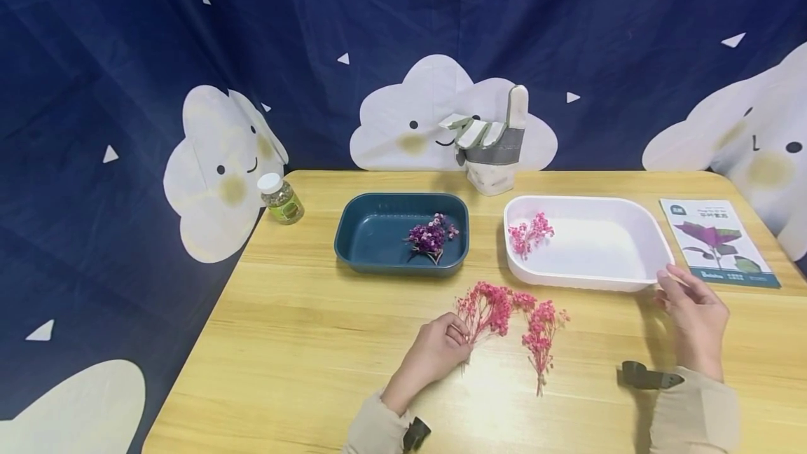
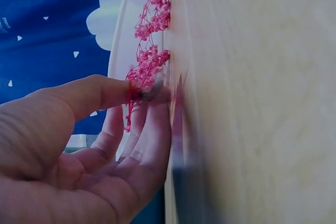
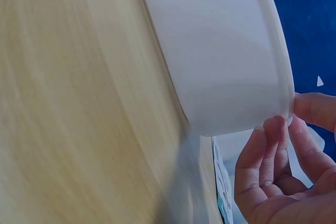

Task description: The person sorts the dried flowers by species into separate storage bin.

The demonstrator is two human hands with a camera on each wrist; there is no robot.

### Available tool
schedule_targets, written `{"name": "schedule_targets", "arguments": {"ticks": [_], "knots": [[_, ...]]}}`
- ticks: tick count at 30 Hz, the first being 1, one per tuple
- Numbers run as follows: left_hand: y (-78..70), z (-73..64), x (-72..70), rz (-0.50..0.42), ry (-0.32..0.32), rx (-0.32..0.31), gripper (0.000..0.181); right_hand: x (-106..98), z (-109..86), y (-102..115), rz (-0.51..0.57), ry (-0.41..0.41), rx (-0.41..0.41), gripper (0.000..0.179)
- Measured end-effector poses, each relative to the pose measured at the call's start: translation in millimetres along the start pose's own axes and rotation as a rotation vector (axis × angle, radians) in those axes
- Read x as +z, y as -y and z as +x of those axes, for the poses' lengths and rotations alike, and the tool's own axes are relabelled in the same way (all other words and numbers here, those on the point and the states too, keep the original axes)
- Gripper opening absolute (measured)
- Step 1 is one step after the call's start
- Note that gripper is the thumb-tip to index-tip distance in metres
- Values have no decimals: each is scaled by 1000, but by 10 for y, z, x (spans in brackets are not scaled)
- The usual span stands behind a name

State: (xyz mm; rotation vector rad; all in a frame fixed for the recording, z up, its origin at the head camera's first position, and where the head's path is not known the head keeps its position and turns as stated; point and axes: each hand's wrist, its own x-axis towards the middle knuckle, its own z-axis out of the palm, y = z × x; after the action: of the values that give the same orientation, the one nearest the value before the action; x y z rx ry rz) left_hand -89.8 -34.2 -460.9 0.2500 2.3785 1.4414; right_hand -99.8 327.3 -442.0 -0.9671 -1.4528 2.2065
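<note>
My left hand (image 1: 435, 350) pinches the stems of a sprig of pink dried flowers (image 1: 488, 307) low over the wooden table. In the left wrist view, the pink blossoms (image 2: 149, 69) show beyond the thumb and fingertips. A second pink sprig (image 1: 540, 338) lies just to the right, its blossoms meeting the first. My right hand (image 1: 696, 317) grips the near right corner of a white tray (image 1: 599, 247). Thumb and fingers close on the tray's rim (image 3: 286, 77) in the right wrist view. Another small pink sprig (image 1: 531, 233) rests inside this tray, at its left end.
Left of the white tray stands a dark teal tray (image 1: 368, 244) holding purple dried flowers (image 1: 429, 235). A white-lidded jar (image 1: 281, 199) is at the table's left edge. Behind the trays stands a hand-shaped ornament (image 1: 494, 149). A plant-picture booklet (image 1: 720, 242) lies at right.
</note>
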Motion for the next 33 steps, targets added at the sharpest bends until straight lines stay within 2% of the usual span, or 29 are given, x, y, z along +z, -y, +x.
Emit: {"name": "schedule_targets", "arguments": {"ticks": [7,10,17,26,33], "knots": [[24,4,-8,-34,2,-11,17,2,-4,2,9,-3,4,18],[24,1,-19,-31,-3,5,19,0,-5,-1,20,-4,4,17],[27,14,-23,-62,9,46,5,-4,18,-15,28,8,-19,16],[-11,3,-21,-128,40,38,23,-6,25,-21,43,24,-34,16],[-32,-15,-11,-191,22,32,30,9,7,-8,47,5,-20,18]]}}
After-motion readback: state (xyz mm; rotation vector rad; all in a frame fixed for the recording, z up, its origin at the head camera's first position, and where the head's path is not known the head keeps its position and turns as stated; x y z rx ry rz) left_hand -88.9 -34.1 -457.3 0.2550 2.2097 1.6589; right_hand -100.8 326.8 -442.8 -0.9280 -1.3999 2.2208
